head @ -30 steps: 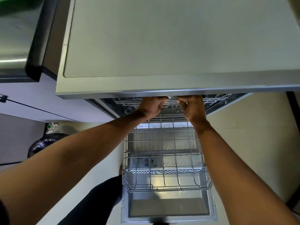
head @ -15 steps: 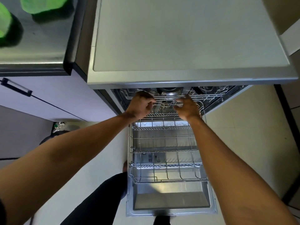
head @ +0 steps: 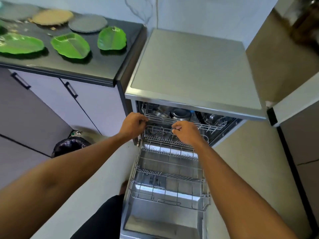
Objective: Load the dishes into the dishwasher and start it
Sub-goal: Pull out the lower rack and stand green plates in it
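Head view: I watch both hands working at the open mouth of the steel-grey dishwasher (head: pixel 189 71). The left hand (head: pixel 133 125) has its fingers curled round the left end of the front rail of the upper white wire rack (head: pixel 207 126). The right hand (head: pixel 185 131) is curled over the same rail near its middle, thumb and fingertips pinched together on the wire.

1 second ago the hands were tucked under the machine's top edge and the rack barely showed. Now its front stands clear of the opening, with round steel vessels (head: pixel 181 114) visible inside it. I judge the rack is being drawn out for loading.

Below it, the lower white wire rack (head: pixel 169 171) sits pulled out over the dropped door (head: pixel 160 225) and appears bare.

The view has also lifted to show the dark counter (head: pixel 107 66) to the left. On it lie 3 green leaf-shaped plates (head: pixel 70 45), a grey round plate (head: pixel 88 24) and a tan round plate (head: pixel 52 16), all well apart from the machine. Most of the loading is still to do, and starting comes after that. A black bin bag (head: pixel 69 145) sits on the floor beside the cabinets.
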Motion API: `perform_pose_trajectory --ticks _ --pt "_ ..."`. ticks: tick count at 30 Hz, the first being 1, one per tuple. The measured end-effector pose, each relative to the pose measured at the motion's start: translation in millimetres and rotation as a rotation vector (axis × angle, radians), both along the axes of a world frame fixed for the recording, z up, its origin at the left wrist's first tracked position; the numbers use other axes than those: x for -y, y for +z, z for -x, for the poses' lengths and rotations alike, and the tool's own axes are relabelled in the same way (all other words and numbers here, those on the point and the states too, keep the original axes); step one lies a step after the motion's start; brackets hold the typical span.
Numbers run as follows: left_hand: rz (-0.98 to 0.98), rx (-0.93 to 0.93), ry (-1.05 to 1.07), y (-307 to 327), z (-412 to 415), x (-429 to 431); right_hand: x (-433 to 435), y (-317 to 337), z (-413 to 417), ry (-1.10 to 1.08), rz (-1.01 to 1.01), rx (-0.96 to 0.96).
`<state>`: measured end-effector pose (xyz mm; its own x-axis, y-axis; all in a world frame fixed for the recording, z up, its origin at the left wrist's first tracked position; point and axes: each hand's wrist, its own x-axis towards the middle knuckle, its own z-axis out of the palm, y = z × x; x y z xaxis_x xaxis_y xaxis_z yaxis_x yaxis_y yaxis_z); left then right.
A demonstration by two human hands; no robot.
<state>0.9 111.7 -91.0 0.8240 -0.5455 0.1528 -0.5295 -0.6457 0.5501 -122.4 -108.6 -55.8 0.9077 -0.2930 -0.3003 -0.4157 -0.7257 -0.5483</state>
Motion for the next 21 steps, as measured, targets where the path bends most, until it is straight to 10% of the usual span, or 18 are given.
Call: perform_pose_trajectory --ticks 21 --pt "0.017 0.126 0.603 99 -43 -377 -291 94 -165 0.622 0.028 0.173"
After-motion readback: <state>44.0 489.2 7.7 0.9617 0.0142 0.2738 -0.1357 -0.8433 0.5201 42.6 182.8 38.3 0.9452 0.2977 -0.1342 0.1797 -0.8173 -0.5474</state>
